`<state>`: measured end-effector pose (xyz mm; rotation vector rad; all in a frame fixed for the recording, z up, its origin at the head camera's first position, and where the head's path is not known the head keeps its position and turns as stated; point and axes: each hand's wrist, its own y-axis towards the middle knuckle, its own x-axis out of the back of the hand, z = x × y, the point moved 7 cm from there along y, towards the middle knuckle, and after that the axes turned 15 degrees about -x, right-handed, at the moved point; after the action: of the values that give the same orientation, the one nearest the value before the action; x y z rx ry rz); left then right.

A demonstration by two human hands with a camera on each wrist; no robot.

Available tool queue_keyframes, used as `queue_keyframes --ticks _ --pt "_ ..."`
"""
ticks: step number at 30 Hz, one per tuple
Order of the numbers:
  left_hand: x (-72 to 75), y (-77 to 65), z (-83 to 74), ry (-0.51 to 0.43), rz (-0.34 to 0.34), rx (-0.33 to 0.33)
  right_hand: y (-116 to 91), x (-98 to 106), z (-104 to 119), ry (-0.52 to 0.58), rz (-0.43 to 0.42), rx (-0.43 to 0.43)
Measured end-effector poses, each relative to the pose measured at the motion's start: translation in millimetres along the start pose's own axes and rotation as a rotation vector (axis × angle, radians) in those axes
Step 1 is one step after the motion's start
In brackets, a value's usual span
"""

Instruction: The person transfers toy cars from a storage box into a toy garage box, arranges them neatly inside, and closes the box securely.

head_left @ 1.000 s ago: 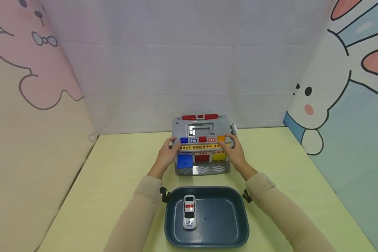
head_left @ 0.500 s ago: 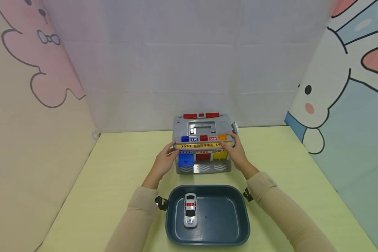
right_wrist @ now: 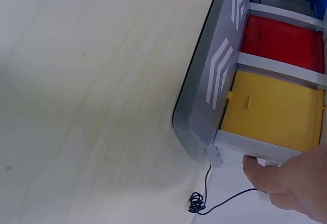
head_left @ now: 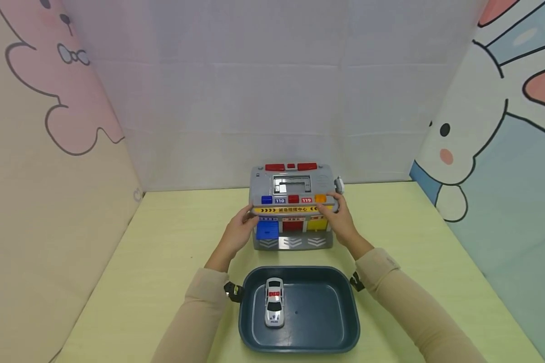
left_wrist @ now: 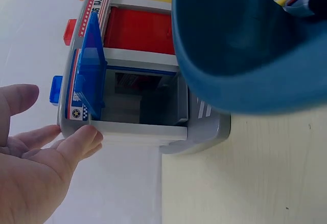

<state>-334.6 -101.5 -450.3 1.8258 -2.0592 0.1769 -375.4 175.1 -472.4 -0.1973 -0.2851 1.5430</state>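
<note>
A grey toy garage (head_left: 292, 209) with a yellow front strip stands at the back of the table. Its blue door (left_wrist: 92, 65) is swung up, baring a hollow bay; the red door (left_wrist: 140, 31) and yellow door (right_wrist: 273, 110) are down. At the garage's left edge, my left hand (head_left: 237, 232) touches the side with fairly straight fingers, thumb apart in the left wrist view. My right hand (head_left: 340, 217) grips the right end, thumb on the front and a finger near the orange button (head_left: 320, 198). A white toy police car (head_left: 274, 302) lies in the dark blue tray (head_left: 318, 345).
The tray sits between my forearms, in front of the garage. A coiled black cord (right_wrist: 196, 202) trails from the garage on its right side. A white curtain (head_left: 236, 101) hangs behind, with printed panels on both sides of the pale table (head_left: 181, 232).
My left hand has eased slightly left and down along the garage's edge, its grip loosened. The right hand keeps its hold, and the head view has shifted slightly.
</note>
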Motion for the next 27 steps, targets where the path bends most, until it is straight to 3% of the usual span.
queue_keyframes --ticks 5,11,22,27 --pt "0.5 -5.1 -0.9 0.026 0.021 0.002 0.2 0.4 1.7 0.006 0.005 0.000" --pt "2.7 -21.0 -7.4 0.061 0.064 -0.012 1.3 1.5 1.6 0.011 0.014 0.002" --pt "3.0 -58.1 -18.8 0.040 0.071 -0.059 -9.9 0.1 14.3 -0.002 0.025 -0.024" --pt "0.9 -80.6 -23.0 0.075 0.069 -0.106 -2.9 0.1 4.0 -0.017 0.015 -0.037"
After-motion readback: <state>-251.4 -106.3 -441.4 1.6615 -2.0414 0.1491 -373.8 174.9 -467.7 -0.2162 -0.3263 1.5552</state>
